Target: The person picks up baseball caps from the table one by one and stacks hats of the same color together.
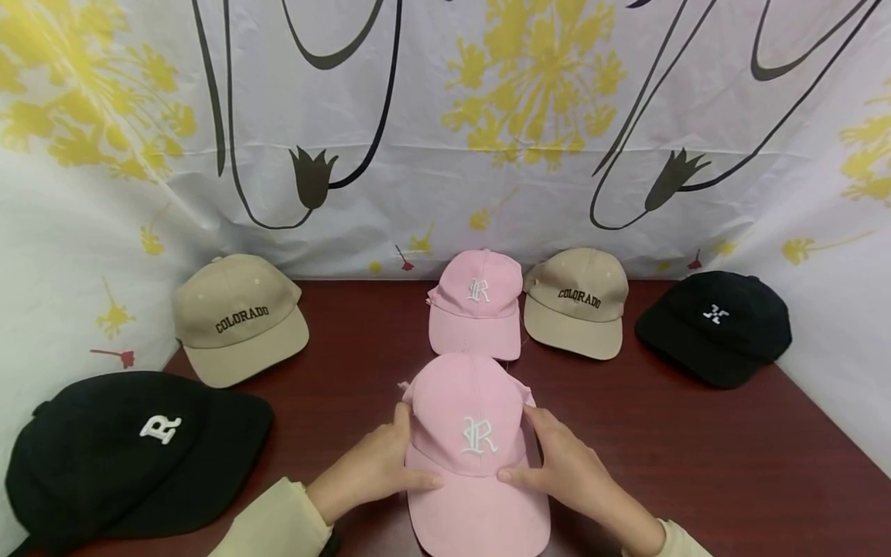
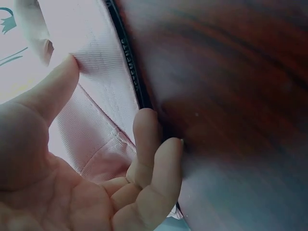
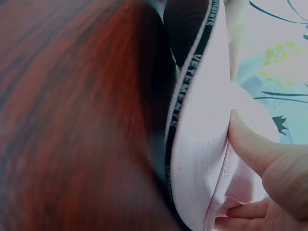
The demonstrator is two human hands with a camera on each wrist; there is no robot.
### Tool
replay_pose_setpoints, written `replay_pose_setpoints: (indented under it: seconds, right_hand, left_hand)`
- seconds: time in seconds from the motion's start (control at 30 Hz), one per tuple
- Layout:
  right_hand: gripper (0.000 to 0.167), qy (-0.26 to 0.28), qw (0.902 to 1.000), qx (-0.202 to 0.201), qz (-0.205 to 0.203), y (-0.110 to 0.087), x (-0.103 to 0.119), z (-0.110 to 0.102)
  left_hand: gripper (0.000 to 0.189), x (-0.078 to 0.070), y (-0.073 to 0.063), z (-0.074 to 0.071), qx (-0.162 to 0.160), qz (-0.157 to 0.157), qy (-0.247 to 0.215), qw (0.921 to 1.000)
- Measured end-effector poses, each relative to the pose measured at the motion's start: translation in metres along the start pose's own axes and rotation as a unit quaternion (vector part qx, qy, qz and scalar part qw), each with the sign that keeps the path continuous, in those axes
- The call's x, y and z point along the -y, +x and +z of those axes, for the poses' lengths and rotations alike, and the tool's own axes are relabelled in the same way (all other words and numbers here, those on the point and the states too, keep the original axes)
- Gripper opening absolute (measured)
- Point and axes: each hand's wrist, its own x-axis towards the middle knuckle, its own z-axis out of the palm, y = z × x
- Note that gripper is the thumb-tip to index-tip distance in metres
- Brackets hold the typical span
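Note:
A pink baseball cap (image 1: 473,418) with a white embroidered letter R is held between both hands, its brim toward me. My left hand (image 1: 379,468) grips its left side, thumb over the top of the brim and fingers along the side and underneath. From the other side my right hand (image 1: 567,464) grips it the same way, its thumb where brim meets crown. In the right wrist view the cap's brim (image 3: 197,149) shows a black lettered edging, close over the table. The left wrist view shows the left fingertips (image 2: 146,118) at that edging.
On the dark red table (image 1: 696,464) stand another pink cap (image 1: 476,336), a beige COLORADO cap (image 1: 578,329) and a black cap (image 1: 724,340). On the left are a second beige cap (image 1: 244,356) and a large black cap (image 1: 104,456). A patterned white cloth (image 1: 418,100) hangs behind.

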Motion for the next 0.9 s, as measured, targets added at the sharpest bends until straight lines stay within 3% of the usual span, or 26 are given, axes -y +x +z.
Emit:
replay_pose_setpoints:
  seconds: [0.27, 0.4, 0.6, 0.9]
  right_hand:
    - [0.092, 0.025, 0.9997, -0.008, -0.004, -0.003, -0.002, -0.002]
    - [0.090, 0.034, 0.9989, -0.025, -0.018, -0.002, -0.006, -0.008]
    - [0.082, 0.052, 0.9960, -0.054, -0.048, 0.002, -0.008, -0.023]
    - [0.078, 0.070, 0.9946, -0.059, -0.048, 0.007, -0.010, -0.030]
  left_hand:
    - [0.095, 0.000, -0.006, -0.004, -0.011, -0.004, 0.020, 0.9997]
    - [0.084, 0.001, -0.006, -0.012, -0.018, -0.019, 0.028, 0.9993]
    - [0.071, 0.001, -0.003, -0.025, -0.025, -0.015, 0.022, 0.9993]
    - [0.065, -0.005, 0.001, -0.034, -0.066, -0.027, 0.048, 0.9963]
